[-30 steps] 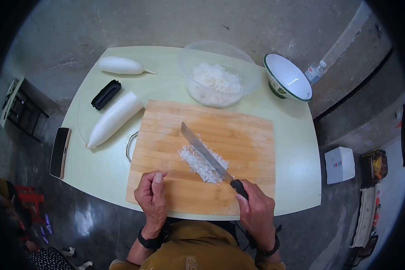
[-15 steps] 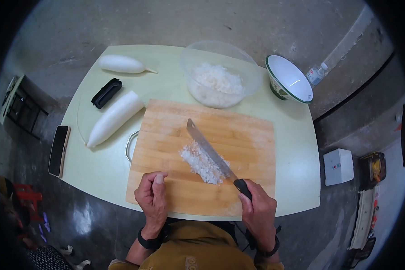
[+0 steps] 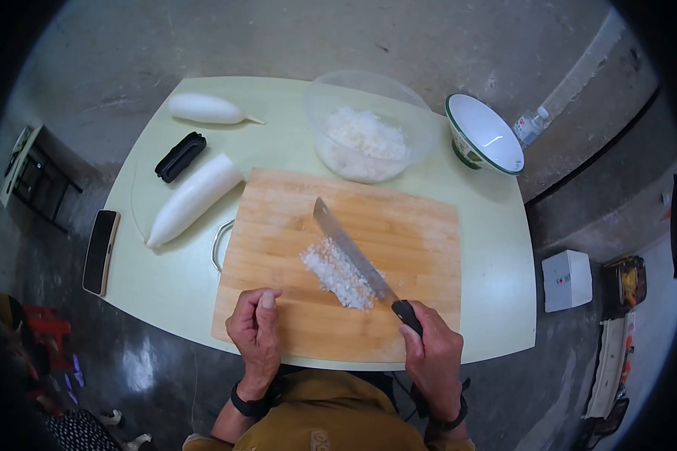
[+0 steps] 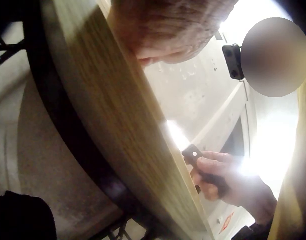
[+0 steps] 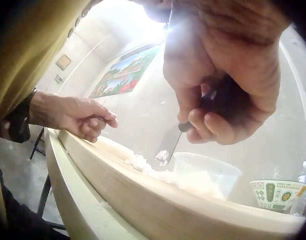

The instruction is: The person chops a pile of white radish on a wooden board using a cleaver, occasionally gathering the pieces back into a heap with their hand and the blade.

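Note:
The right hand (image 3: pixel 434 346) grips the black handle (image 3: pixel 407 317) of a knife, thumb and fingers wrapped round it. Its blade (image 3: pixel 353 252) slants up-left across the wooden cutting board (image 3: pixel 278 207), over the right edge of a patch of finely chopped white pieces (image 3: pixel 337 276). At the board's near left corner is the left hand (image 3: pixel 257 331), fingers curled with nothing in them. In the right wrist view, white bits (image 5: pixel 163 155) cling to the blade near its tip, and the left hand (image 5: pixel 75 116) shows its curled fingers. The left wrist view shows the right hand (image 4: pixel 228 182) round the handle.
Behind the board stands a clear bowl (image 3: pixel 412 113) of shredded white food, with a green-rimmed bowl (image 3: pixel 483 131) to its right. Two white radishes (image 3: pixel 194 201) (image 3: pixel 205 109), a black object (image 3: pixel 180 156) and a phone (image 3: pixel 100 252) lie left.
The right hand and knife have shifted slightly right, and the blade tip has moved up and right. The left hand has stayed nearly in place.

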{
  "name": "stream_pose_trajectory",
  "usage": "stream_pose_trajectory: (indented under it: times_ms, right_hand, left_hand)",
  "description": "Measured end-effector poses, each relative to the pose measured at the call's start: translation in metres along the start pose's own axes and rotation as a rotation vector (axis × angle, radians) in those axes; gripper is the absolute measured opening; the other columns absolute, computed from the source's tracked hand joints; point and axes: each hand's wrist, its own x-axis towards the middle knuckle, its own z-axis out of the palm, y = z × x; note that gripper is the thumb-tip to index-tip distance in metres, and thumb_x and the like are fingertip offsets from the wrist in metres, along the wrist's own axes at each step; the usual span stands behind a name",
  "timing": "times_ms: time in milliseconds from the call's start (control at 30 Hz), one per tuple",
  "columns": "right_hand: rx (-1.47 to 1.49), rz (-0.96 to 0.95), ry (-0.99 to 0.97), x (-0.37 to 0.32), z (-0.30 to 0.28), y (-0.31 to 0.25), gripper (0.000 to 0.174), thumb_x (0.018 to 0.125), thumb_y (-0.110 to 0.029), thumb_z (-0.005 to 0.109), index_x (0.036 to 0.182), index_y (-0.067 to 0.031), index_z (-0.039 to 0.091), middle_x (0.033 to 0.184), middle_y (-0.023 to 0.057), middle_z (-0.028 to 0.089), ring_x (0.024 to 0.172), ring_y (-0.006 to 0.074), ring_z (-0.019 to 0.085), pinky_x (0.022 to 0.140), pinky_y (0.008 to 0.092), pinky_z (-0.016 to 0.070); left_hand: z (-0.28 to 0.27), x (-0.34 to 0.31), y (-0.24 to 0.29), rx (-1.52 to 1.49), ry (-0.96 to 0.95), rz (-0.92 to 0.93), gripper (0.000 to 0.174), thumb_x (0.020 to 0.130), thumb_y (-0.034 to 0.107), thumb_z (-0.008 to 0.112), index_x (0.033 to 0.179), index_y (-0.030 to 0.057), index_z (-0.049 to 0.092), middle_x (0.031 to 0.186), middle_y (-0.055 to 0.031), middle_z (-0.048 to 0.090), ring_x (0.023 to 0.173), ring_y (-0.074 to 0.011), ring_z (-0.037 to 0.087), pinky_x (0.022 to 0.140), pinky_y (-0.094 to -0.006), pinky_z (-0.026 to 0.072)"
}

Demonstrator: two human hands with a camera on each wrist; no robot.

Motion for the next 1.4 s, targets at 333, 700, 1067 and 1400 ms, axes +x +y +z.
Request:
stream_pose_trajectory:
  times_ms: [333, 700, 1067, 1400]
  right_hand:
    - [0.028, -0.050, 0.054, 0.0003, 0.0032, 0.0023, 0.035, 0.080, 0.002, 0.067, 0.115, 0.0001, 0.059, 0.092, 0.0146, 0.065, 0.078, 0.0306, 0.065, 0.064, 0.0355, 0.0521]
    - [0.001, -0.066, 0.019, 0.0013, 0.0022, 0.0032, 0.038, 0.079, 0.000, 0.068, 0.116, -0.0005, 0.059, 0.092, 0.0146, 0.065, 0.077, 0.0310, 0.066, 0.064, 0.0356, 0.0522]
    - [0.017, -0.036, 0.063, 0.0023, -0.0004, -0.0007, 0.035, 0.080, 0.001, 0.068, 0.114, -0.0008, 0.058, 0.090, 0.0141, 0.064, 0.075, 0.0307, 0.065, 0.063, 0.0362, 0.0517]
    - [0.053, 0.020, 0.082, 0.0021, 0.0027, 0.0062, 0.032, 0.082, 0.000, 0.066, 0.113, -0.0018, 0.059, 0.092, 0.0150, 0.065, 0.076, 0.0321, 0.064, 0.064, 0.0357, 0.0513]
  left_hand:
    - [-0.0002, 0.0004, 0.0001, 0.004, -0.003, 0.016, 0.021, 0.098, 0.019, 0.057, 0.094, 0.0002, 0.065, 0.075, 0.0023, 0.057, 0.064, -0.0048, 0.043, 0.057, -0.0222, 0.0341]
    - [0.0019, 0.0007, 0.0024, -0.006, 0.006, 0.012, 0.021, 0.099, 0.020, 0.057, 0.094, 0.0008, 0.065, 0.071, 0.0042, 0.054, 0.063, -0.0037, 0.040, 0.056, -0.0215, 0.0322]
    - [0.0024, 0.0003, 0.0018, 0.005, 0.011, 0.024, 0.021, 0.099, 0.019, 0.057, 0.093, 0.0004, 0.065, 0.072, 0.0045, 0.053, 0.063, -0.0037, 0.039, 0.055, -0.0219, 0.0318]
    - [0.0022, 0.0013, 0.0023, 0.009, -0.001, 0.022, 0.021, 0.099, 0.019, 0.056, 0.094, 0.0002, 0.064, 0.073, 0.0040, 0.054, 0.063, -0.0040, 0.040, 0.055, -0.0220, 0.0321]
